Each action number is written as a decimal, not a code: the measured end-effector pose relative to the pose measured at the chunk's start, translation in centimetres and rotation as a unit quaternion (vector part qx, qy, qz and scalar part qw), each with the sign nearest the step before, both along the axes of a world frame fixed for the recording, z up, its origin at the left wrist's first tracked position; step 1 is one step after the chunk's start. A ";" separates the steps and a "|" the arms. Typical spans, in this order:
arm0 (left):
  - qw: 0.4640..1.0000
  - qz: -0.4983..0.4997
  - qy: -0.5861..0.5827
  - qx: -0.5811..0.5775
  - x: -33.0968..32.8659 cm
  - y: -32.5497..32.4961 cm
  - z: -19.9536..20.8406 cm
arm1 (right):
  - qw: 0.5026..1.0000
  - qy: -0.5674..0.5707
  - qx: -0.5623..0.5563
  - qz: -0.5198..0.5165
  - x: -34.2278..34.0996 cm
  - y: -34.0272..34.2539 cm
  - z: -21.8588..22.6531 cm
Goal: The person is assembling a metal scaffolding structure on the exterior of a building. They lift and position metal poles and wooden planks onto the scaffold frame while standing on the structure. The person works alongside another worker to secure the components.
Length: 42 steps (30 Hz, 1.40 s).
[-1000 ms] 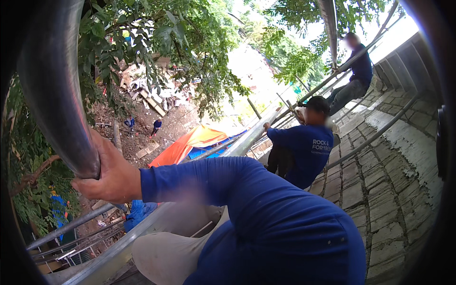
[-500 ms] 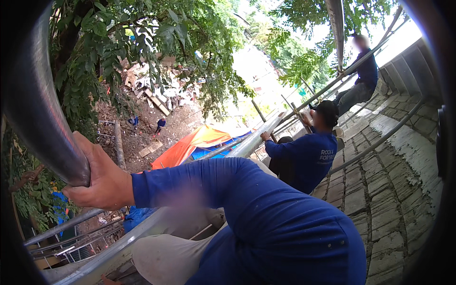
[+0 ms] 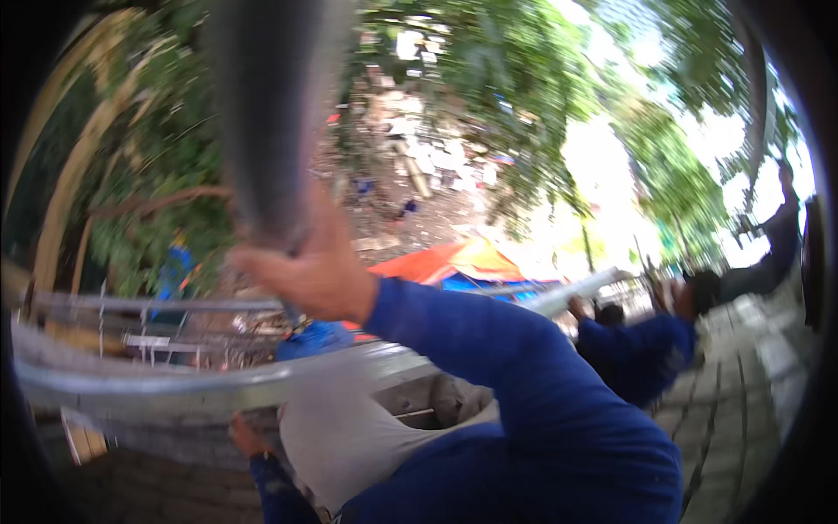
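A thick grey metal pipe [image 3: 266,131] comes down from the top edge, blurred by motion. My right hand [image 3: 305,271] is closed round its lower end, thumb to the left and the other fingers mostly hidden behind it. The blue-sleeved right arm reaches across from the lower right. Low on the left, my left hand [image 3: 249,434] is by the lower edge of a long silvery metal beam [image 3: 175,382]. Its fingers are small and smeared, and whether they grip the beam I cannot tell. My light-coloured trouser leg [image 3: 336,437] is beside that hand.
Two co-workers in dark blue, one nearer [image 3: 642,345] and one farther [image 3: 777,236], are on the right by a block-paved surface [image 3: 729,410]. Far below lie an orange tarp [image 3: 436,262] and scattered debris [image 3: 419,148]. Trees [image 3: 515,70] hang over the drop; thin rails [image 3: 175,304] run left.
The view has swung left, so the pipe, my right hand and the co-workers appear farther right. The pipe looks more upright. My left hand has come into view at the lower left.
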<state>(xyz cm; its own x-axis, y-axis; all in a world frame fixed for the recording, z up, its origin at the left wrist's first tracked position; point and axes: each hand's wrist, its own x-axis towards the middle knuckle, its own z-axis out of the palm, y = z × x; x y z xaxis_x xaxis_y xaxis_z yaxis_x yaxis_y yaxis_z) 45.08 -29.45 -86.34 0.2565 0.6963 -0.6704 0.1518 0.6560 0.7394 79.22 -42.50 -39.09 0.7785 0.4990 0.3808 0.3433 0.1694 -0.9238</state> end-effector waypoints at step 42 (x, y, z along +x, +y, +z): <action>0.820 -0.164 0.290 0.465 -3.3 13.9 0.6 | 0.999 -0.044 -0.001 0.009 0.9 -1.7 -0.4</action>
